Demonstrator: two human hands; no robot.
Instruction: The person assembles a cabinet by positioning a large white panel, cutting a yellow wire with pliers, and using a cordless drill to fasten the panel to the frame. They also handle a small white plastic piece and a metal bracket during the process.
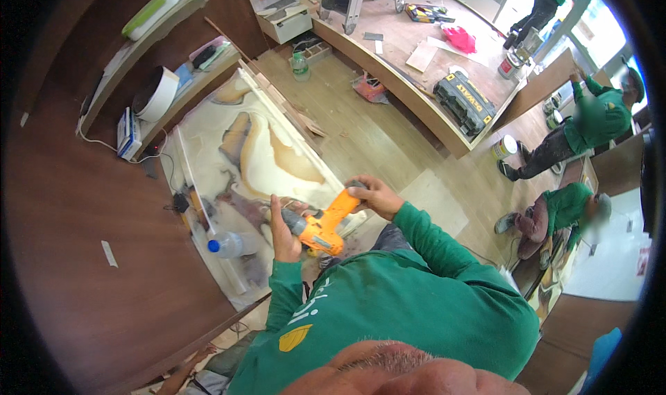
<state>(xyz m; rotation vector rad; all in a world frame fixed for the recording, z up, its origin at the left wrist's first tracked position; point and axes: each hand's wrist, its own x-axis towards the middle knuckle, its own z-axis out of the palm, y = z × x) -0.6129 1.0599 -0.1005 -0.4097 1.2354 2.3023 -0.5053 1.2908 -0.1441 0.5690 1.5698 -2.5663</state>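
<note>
An orange cordless drill (322,237) is held in front of my chest, its dark chuck pointing to the left. My right hand (374,195) grips the dark base at the end of its handle. Around the chuck end is my left hand (286,237), thumb pointing up and fingers partly hidden behind the tool. Beneath the drill lies a cream, brown and grey marbled slab (277,160) with a glossy surface. A clear plastic bottle with a blue cap (232,245) lies on it, left of my left hand.
Shelves (182,93) with boxes and a white round container (158,94) stand at far left. A raised wooden platform (388,62) holds a black tool case (463,102) and a stepladder (355,5). Co-workers in green (598,124) occupy the right side, near a white bucket (504,147).
</note>
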